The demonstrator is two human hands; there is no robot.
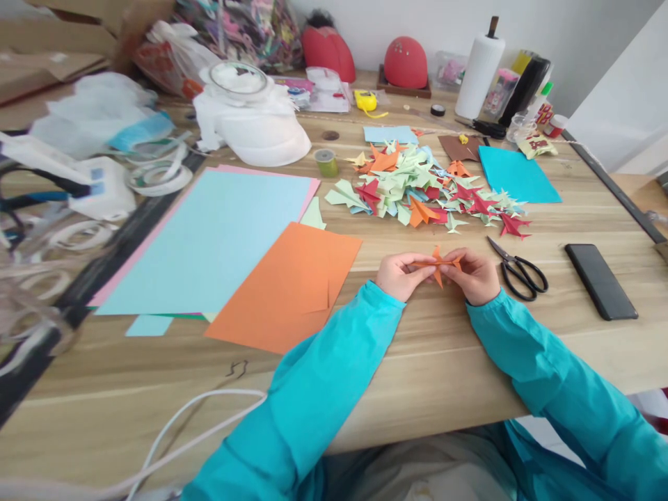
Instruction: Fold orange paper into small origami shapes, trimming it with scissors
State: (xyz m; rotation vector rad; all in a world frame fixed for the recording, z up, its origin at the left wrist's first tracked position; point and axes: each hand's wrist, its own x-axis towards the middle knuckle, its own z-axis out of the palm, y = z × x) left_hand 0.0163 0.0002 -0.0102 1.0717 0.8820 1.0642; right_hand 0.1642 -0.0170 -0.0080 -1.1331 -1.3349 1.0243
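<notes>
Between my two hands is a small orange folded paper plane [438, 266], held just above the wooden table. My left hand [401, 274] pinches its left end between thumb and fingers. On the other side, my right hand [474, 274] grips the tail end the same way. Black-handled scissors [522, 271] lie just right of my right hand. Beyond my hands spreads a pile of folded paper planes [407, 182] in green, orange, red and blue. Orange paper sheets [282, 285] lie left of my left hand, partly over light blue sheets [219, 229].
A black phone [601, 281] lies at the right. Turquoise paper [516, 174], a green thread spool [326, 163] and a yellow tape measure [365, 101] are farther back. White cap-like items [250, 118] and tape rolls [159, 170] crowd the left. A white cable [172, 424] crosses the front left.
</notes>
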